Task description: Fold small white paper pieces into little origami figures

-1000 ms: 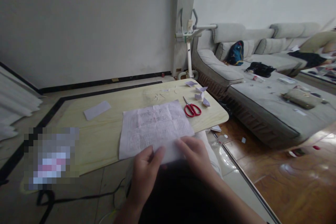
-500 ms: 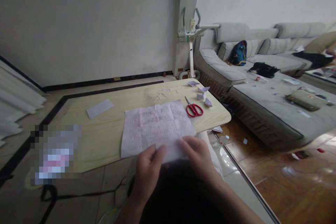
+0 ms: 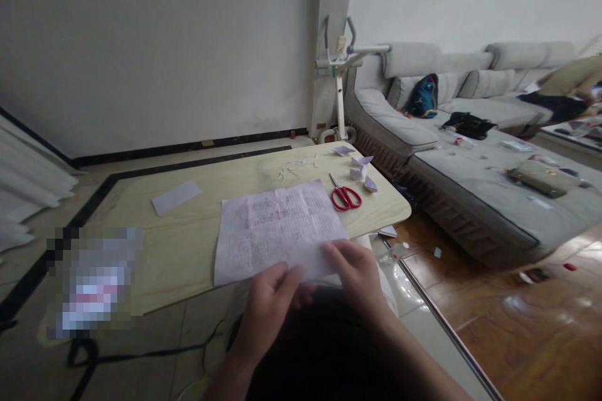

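A small piece of white paper (image 3: 317, 264) is between my hands, at the table's near edge. My left hand (image 3: 268, 304) pinches its left side, with some fingertips showing below the paper. My right hand (image 3: 360, 272) grips its right side between thumb and fingers. Behind it lies a large creased printed sheet (image 3: 277, 225), spread on the table (image 3: 179, 244). Red-handled scissors (image 3: 345, 197) rest to the right of that sheet, blades slightly apart. Several folded paper pieces (image 3: 358, 171) stand near the far right corner.
Thin paper scraps (image 3: 291, 169) lie behind the printed sheet. A blank paper rectangle (image 3: 176, 198) is on the left, beyond a pixelated patch. To the right stands a grey sofa (image 3: 475, 194) with bags on it; a person (image 3: 567, 88) is at its far end.
My left hand has shifted slightly, and its fingertips now show below the small paper. The right hand keeps its hold. The whole view has moved a little.
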The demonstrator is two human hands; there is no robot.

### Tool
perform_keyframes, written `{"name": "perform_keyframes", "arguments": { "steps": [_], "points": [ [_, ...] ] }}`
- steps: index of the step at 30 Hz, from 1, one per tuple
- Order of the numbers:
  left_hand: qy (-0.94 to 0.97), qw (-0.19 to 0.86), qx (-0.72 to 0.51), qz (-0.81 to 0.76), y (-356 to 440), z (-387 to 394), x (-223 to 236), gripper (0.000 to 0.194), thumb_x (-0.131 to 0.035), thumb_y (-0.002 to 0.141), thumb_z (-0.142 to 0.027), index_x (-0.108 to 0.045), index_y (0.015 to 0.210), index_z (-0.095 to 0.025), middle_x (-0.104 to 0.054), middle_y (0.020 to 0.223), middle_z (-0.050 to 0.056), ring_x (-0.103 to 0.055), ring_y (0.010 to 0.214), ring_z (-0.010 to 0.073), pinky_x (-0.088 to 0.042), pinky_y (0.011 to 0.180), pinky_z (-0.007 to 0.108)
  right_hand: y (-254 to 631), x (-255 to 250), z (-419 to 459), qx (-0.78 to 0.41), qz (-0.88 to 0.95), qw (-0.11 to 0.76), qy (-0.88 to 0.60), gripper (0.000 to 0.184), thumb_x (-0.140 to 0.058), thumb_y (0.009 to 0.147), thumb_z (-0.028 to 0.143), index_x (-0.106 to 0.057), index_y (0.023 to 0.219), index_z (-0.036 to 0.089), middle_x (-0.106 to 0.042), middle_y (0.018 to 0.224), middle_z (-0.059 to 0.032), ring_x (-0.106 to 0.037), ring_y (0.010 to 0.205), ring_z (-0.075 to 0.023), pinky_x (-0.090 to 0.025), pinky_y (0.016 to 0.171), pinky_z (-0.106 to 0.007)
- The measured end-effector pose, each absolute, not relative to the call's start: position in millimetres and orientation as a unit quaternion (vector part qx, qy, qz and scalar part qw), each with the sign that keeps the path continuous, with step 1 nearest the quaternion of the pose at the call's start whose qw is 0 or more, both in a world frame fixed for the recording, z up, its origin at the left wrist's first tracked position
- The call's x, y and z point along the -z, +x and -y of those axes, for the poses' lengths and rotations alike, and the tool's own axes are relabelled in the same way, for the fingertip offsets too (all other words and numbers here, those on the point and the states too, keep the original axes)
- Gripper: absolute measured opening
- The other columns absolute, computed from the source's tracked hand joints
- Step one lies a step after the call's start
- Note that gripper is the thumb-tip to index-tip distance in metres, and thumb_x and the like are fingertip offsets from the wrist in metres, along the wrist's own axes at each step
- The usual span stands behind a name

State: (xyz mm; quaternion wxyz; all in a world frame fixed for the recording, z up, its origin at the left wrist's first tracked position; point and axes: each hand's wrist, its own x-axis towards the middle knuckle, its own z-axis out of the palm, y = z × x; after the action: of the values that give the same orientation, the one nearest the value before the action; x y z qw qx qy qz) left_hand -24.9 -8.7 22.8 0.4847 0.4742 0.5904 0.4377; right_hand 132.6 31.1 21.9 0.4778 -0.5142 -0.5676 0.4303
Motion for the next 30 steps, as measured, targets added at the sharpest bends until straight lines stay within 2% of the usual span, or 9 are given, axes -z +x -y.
{"name": "perform_keyframes", "arguments": {
  "steps": [21,30],
  "points": [
    [0.496,0.474,-0.416,-0.597,-27.4,7.8,-20.8,0.036,-0.061,0.083,-0.044,-0.064,0.059,-0.018,-0.074,0.058,0.007,-0.069,0.054,0.0194,-0.050,0.052,0.025,136.2,-24.7,-31.6,-0.430,0.578,0.461,-0.518,0.034,-0.059,0.086,0.042,-0.067,0.065,0.015,-0.059,0.057,-0.0009,-0.052,0.056,-0.0154,-0.041,0.052,-0.024],
    [0.426,0.483,-0.465,-0.608,-24.9,8.6,-20.6,0.037,-0.065,0.078,-0.051,-0.060,0.061,-0.018,-0.062,0.050,-0.001,-0.061,0.048,0.0164,-0.048,0.045,0.023,132.9,-25.4,-28.3,-0.418,0.611,0.441,-0.508,0.032,-0.058,0.087,0.038,-0.064,0.066,0.016,-0.058,0.058,-0.0003,-0.052,0.057,-0.0147,-0.040,0.053,-0.024]
  ]
}}
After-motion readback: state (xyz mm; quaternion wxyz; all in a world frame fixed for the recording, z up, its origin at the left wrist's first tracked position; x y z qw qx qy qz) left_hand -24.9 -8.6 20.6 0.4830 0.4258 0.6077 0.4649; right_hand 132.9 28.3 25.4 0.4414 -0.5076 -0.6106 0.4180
